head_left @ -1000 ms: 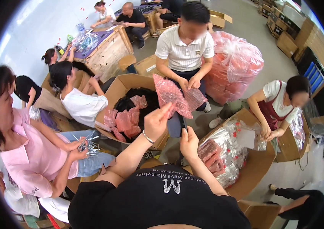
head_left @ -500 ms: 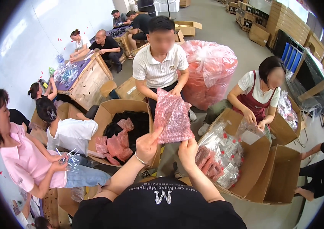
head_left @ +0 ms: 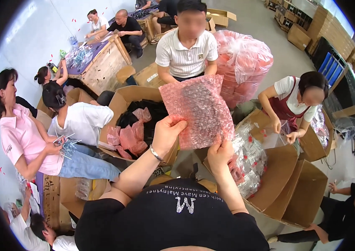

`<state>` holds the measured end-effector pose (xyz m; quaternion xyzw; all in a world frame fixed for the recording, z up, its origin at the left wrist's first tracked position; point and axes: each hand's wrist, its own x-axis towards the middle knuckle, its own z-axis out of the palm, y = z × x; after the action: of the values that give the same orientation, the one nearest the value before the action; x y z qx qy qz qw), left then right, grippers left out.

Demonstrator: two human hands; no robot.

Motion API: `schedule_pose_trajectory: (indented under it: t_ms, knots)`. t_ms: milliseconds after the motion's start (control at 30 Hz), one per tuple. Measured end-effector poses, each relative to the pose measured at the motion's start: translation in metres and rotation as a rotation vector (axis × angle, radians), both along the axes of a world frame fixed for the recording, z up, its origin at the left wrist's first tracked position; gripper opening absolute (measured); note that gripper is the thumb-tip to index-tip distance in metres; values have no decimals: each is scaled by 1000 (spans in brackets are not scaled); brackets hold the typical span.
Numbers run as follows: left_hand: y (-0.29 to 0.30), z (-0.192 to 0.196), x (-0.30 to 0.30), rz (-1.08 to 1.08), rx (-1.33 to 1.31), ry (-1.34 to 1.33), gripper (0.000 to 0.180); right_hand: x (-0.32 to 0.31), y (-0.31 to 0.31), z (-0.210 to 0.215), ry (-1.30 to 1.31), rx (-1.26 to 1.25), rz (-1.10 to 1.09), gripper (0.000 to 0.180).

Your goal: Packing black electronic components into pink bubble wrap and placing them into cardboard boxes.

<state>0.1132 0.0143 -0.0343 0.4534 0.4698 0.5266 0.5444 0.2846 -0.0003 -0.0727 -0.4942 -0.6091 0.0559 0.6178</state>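
My left hand (head_left: 167,136) clamps pink bubble wrap (head_left: 200,109) by its left edge, my right hand (head_left: 221,155) its lower-right corner, seemingly to spread it.

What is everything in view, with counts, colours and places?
Bubble-wrap pouch: one, pink, between both hands.
Left carton: one, brown, holding black items and pink wrap.
Right carton: one, brown, holding clear packets.
Open carton: one, brown, beside right carton.
Big wrapped bundle: one, pink, upper centre.
Workbenches: two, purple-topped, upper left.
Co-workers: ten or more, mixed clothing, all around.
Thin rods: several, silvery, in one co-worker's hands.
Stacked cartons: many, brown, upper right.
Left hand: one, bare, at pouch's left edge.
Right hand: one, bare, at pouch's lower right.
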Motion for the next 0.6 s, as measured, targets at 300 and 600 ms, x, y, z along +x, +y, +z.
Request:
schedule_pose_trajectory:
  t_ms: [300, 600]
  knots:
    - [-22, 9, -22, -253, -207, -19, 10, 3, 3, 2, 254, -110, 25, 19]
    - [42, 82, -85, -227, 322, 324, 67, 19, -4, 16, -19, 55, 73, 16]
